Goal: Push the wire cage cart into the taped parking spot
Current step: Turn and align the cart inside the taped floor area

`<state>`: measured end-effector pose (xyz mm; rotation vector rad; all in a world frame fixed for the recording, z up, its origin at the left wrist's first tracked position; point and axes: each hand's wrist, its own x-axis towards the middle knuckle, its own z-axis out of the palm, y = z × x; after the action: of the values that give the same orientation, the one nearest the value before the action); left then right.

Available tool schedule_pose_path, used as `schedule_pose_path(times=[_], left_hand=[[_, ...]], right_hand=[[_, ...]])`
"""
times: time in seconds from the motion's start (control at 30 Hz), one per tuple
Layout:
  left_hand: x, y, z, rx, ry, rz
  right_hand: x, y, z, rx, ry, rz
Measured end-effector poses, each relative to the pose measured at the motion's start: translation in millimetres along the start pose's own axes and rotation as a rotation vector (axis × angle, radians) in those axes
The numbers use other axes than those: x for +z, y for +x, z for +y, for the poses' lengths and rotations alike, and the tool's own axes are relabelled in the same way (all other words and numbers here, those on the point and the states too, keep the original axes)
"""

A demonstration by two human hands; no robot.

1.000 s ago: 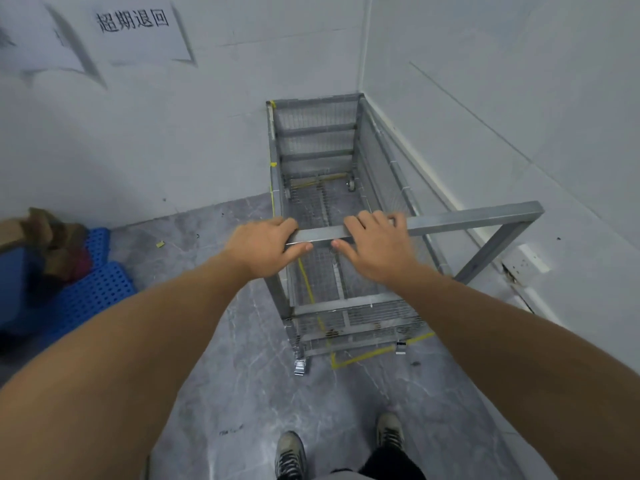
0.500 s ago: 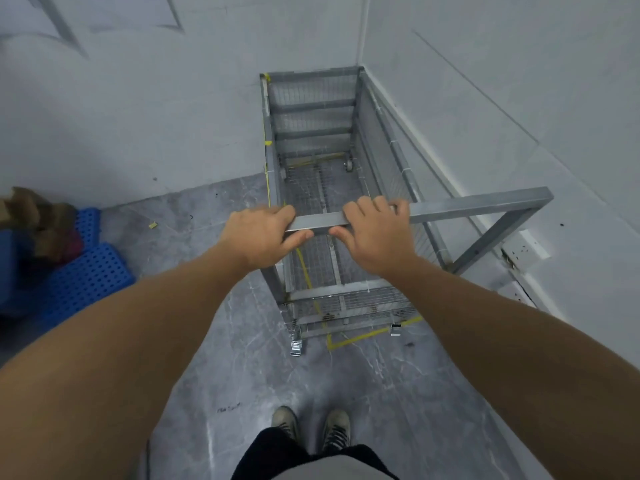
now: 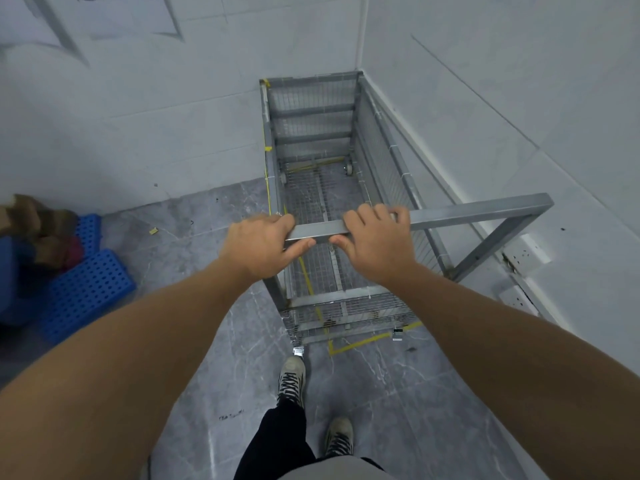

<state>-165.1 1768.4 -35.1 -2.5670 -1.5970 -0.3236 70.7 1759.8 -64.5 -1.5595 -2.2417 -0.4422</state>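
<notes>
Both sets of fingers are curling over the top handle bar [image 3: 415, 220], thumbs tucking beneath, so the left hand [image 3: 259, 247] and right hand [image 3: 374, 247] are gripping it side by side with arms reaching forward. The wire cage cart [image 3: 318, 188] is sitting deep in the corner, alongside the right wall. Its near end is apparently overhanging the yellow floor tape [image 3: 360, 344], so only a small final nudge seems left.
</notes>
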Motion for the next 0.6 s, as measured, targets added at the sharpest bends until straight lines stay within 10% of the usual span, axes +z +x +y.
schedule_pose_path(times=[0.6], left_hand=[[4.3,-3.0,-2.0,-0.025,-0.066,0.036]], right_hand=[[-1.5,-0.2,-1.4,-0.006,-0.030,0.019]])
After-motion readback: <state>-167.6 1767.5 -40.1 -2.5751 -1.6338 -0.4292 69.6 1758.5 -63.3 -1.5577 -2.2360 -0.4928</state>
